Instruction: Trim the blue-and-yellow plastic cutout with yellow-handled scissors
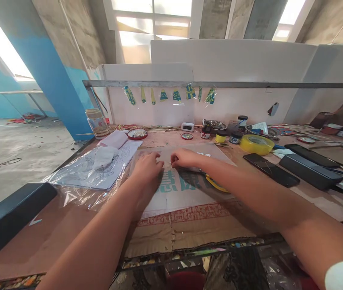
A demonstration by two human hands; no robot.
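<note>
My left hand (147, 166) rests on a pale translucent sheet (159, 203), its thumb and forefinger apart and nothing visible between them. Just to its right, my right hand (183, 158) is closed in a pinch over the same sheet. Tiny pale bits (169, 164) lie by its fingertips; what the fingers hold is too small to make out. Green characters (167, 181) show on the sheet below both hands. A tool with yellow handles (216, 184) lies partly hidden beneath my right forearm.
Papers under clear plastic (80, 169) lie left, near a jar (97, 122). A yellow tape roll (256, 144), phone (271, 170) and dark box (310, 171) sit right. Small paint pots (220, 137) stand behind. Cut pieces (176, 95) hang from a rail (234, 85). A black box (14, 213) occupies the front left.
</note>
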